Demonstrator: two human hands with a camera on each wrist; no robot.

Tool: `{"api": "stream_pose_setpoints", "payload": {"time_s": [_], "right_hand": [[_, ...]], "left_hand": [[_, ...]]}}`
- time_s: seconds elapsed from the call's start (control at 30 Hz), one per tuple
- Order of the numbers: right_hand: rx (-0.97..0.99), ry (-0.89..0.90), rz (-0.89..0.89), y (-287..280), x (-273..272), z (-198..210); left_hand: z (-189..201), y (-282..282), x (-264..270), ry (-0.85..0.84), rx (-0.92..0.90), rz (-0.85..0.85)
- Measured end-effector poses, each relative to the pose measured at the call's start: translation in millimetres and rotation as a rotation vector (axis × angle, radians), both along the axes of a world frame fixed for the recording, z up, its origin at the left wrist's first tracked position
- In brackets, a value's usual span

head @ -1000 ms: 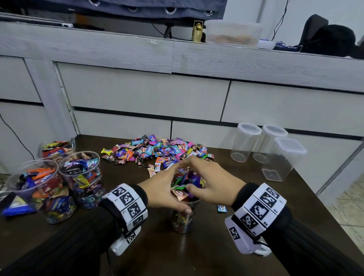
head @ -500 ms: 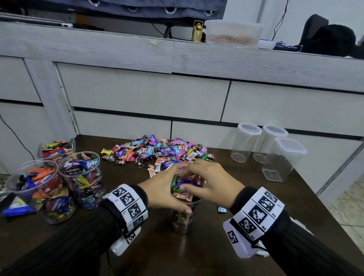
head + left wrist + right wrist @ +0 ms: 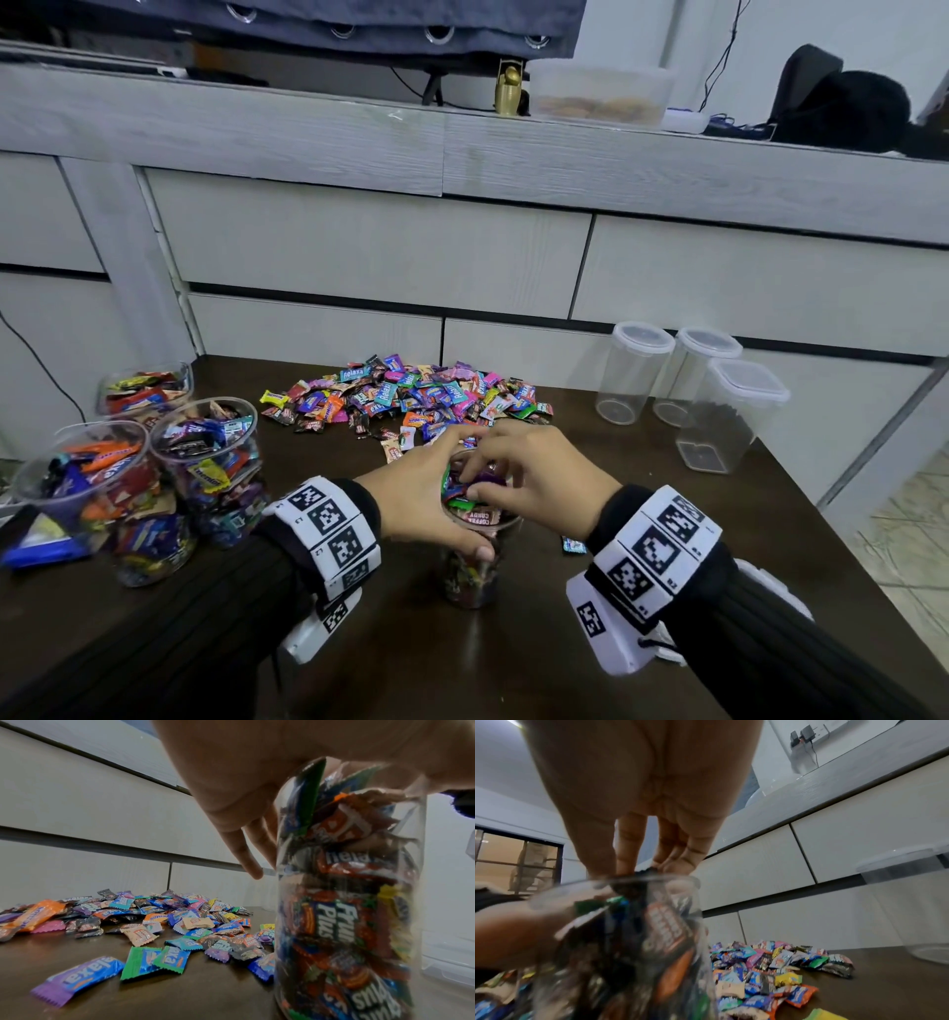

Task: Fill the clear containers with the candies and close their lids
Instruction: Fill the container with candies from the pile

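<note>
1. Your left hand (image 3: 426, 496) wraps the clear container (image 3: 475, 565) near the desk's (image 3: 513, 668) middle; your right hand (image 3: 539, 483) presses its fingertips onto the candies (image 3: 470, 506) heaped at the container's mouth.
2. Loose candy pile (image 3: 405, 395) lies toward the back edge – three filled jars (image 3: 154, 478) left.
3. Lidded empty containers (image 3: 688, 380) stand at the back-right corner.

I read this as a home room: grey wood-grain drawer unit (image 3: 385, 257), curtain hem (image 3: 328, 20) above, dark wooden table (image 3: 513, 658).
</note>
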State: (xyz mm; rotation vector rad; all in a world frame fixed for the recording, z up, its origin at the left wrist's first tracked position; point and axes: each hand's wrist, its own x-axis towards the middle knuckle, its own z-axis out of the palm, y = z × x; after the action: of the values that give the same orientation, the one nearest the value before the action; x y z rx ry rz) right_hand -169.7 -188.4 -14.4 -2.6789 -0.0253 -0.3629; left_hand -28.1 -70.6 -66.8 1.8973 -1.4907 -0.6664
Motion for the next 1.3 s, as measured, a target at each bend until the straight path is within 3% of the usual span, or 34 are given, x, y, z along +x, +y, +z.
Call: {"api": "stream_pose_setpoints", "payload": {"time_s": [0.17,0.23,0.33,0.43,0.5,0.77,1.07,1.2,1.3], "right_hand": [[-0.093,0.091,0.067,5.9,2.9,-10.3],[-0.036,0.023,0.057,1.9,0.3,-8.0],[0.098,-0.170,-0.102,-8.7,-2.9,-6.8],[0.148,-0.226,-0.276,-24.2,-1.5,-14.0],[0.144,-0.121,-0.373,-36.9,-1.4,-23.3],[-0.066,0.597,-0.518,-70.6,-11.9,-91.3],[-0.078,0.716,-0.585,-80.9,-9.7,-107.9],[-0.100,0.761,-0.565,-78.0,-6.7,-112.4],[-0.126,0.752,-0.567,-76.1,-7.0,-115.1]], "left_hand": [[7.2,-0.3,-1.1,-0.018,-0.006,-0.001],[9.6,1.2,-3.1,-0.028,-0.030,0.001],[11.7,2.5,-5.4,-0.039,-0.036,-0.008],[14.8,1.5,-6.9,-0.084,-0.008,-0.024],[18.2,0.7,-6.2,-0.130,0.009,-0.023],[25.0,30.7,11.4,-0.355,0.044,0.042],[41.2,119.2,49.8,-0.528,0.365,0.153],[44.5,144.6,61.5,-0.850,0.454,0.255],[44.5,154.5,65.8,-0.892,0.472,0.284]]}}
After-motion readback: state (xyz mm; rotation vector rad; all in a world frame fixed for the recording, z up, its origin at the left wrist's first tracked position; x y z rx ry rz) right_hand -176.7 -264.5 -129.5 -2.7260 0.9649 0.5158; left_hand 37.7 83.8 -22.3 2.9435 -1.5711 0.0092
